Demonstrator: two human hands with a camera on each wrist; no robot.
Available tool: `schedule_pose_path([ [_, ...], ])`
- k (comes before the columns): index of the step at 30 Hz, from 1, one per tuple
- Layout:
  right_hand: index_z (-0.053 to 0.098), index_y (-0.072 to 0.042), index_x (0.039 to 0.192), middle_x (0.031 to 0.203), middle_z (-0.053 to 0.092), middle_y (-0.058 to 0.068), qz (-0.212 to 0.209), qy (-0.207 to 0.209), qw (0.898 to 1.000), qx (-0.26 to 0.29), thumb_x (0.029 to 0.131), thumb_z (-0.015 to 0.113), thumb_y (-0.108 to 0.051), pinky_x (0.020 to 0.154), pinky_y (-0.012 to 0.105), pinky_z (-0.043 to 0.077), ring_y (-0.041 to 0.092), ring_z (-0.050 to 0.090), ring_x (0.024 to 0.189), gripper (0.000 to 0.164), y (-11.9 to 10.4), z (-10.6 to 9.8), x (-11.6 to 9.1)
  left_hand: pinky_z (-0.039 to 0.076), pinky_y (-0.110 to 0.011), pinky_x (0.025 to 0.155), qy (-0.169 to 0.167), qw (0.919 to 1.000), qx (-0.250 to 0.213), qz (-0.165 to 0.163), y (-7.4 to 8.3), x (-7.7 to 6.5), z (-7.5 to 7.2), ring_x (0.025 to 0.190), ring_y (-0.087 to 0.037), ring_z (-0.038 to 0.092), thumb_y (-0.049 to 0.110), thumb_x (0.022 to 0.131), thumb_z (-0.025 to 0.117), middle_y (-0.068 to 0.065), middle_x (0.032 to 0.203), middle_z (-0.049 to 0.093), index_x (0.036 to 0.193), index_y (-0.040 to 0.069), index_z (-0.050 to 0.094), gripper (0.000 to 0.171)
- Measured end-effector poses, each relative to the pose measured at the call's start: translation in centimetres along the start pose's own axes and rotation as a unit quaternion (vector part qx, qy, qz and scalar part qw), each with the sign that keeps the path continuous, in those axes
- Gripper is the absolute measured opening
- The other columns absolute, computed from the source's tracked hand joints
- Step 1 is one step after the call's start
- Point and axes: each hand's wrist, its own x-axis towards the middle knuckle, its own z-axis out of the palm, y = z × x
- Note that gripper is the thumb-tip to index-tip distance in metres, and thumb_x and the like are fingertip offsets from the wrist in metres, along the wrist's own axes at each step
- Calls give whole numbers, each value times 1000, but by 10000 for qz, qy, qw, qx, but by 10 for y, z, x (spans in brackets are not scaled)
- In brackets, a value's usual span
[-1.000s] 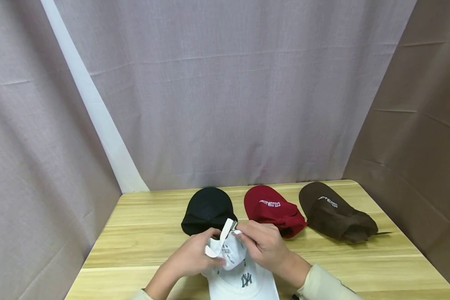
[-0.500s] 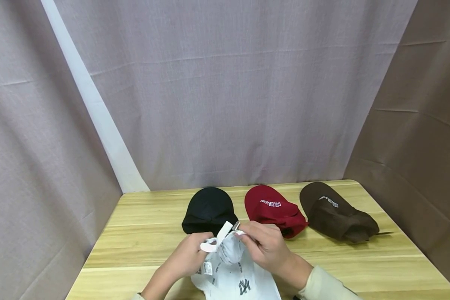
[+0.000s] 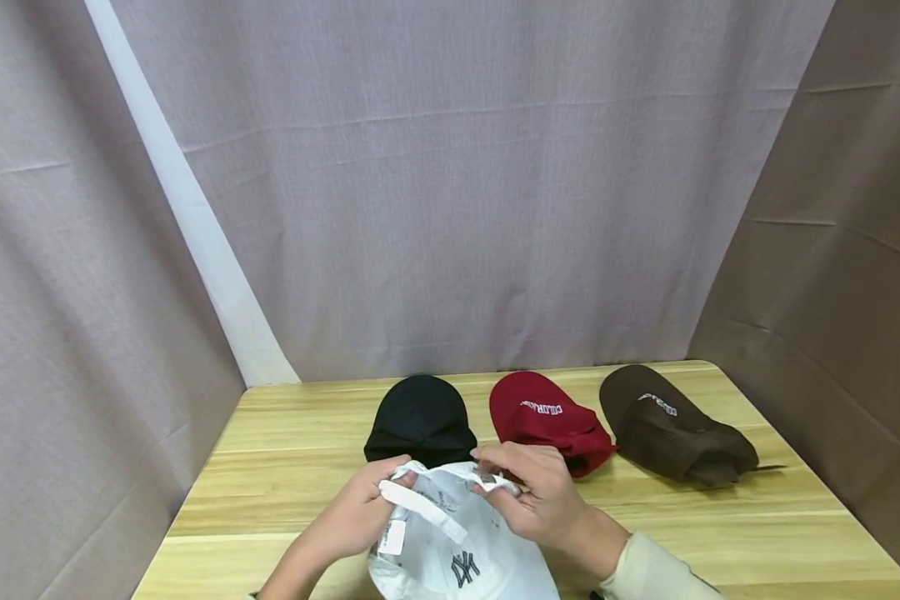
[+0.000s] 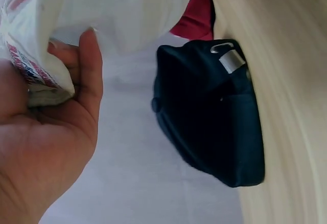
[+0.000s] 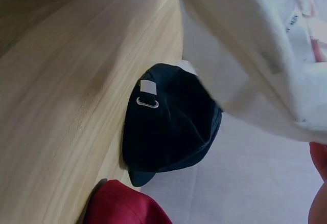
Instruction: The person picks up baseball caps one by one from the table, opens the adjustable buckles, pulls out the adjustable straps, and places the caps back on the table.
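Observation:
A white baseball cap (image 3: 495, 554) with a dark NY emblem is held up near the table's front, its inside partly showing. My left hand (image 3: 363, 510) grips the cap's back edge on the left, thumb on top; in the left wrist view the fingers (image 4: 91, 65) curl around the fabric. A loose white strap (image 3: 423, 510) dangles from that side across the opening. My right hand (image 3: 536, 492) pinches the opposite back edge, by a small metal buckle (image 3: 486, 475). In the right wrist view the white cap (image 5: 245, 55) hides most of that hand.
Behind the hands a black cap (image 3: 420, 421), a red cap (image 3: 547, 421) and a dark brown cap (image 3: 671, 429) lie in a row on the wooden table (image 3: 270, 467). Grey curtains (image 3: 450, 208) hang behind, a brown one (image 3: 832, 292) at the right.
The strap end has come away from the buckle and now hangs down from the left side. My left hand has moved slightly left, and the cap's opening is spread wider. The other caps stay put.

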Motion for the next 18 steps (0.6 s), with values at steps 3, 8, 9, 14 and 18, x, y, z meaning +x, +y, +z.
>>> schedule_pose_path([
  [3, 72, 4, 102, 80, 73, 8, -41, -91, 9999, -5, 101, 69, -22, 63, 19, 56, 10, 64, 67, 26, 0, -1, 0, 55, -25, 76, 112, 9999, 24, 107, 7, -4, -6, 80, -1, 60, 18, 114, 48, -3, 86, 67, 102, 7, 68, 26],
  [8, 73, 2, 104, 83, 74, 9, 62, -246, 9997, -70, 100, 73, -29, 64, 19, 56, 13, 65, 70, 31, -2, -3, -3, 53, -26, 75, 329, 9992, 32, 242, 20, -10, -17, 80, -3, 59, 13, 113, 47, -2, 84, 64, 102, 8, 69, 25],
  [9, 73, 1, 104, 84, 74, 8, 88, -281, 9995, -76, 100, 73, -30, 65, 19, 55, 13, 64, 70, 32, -2, -4, -4, 53, -26, 74, 387, 9990, 62, 235, 23, -11, -19, 80, -3, 59, 13, 113, 47, -2, 84, 64, 102, 8, 69, 25],
  [14, 74, 0, 110, 89, 75, 5, 237, -554, 9981, -151, 94, 81, -42, 70, 19, 57, 12, 66, 75, 45, -3, -8, -10, 52, -26, 75, 776, 9962, 186, 347, 35, -18, -31, 85, -3, 60, 11, 113, 47, -3, 89, 67, 106, 13, 70, 25],
  [18, 74, -2, 115, 93, 76, 4, 366, -805, 9956, -322, 91, 83, -50, 72, 17, 56, 11, 67, 77, 54, -2, -11, -16, 55, -25, 80, 1387, 9880, 370, 568, 42, -25, -44, 92, -1, 64, 5, 111, 44, 2, 100, 73, 115, 10, 72, 29],
])
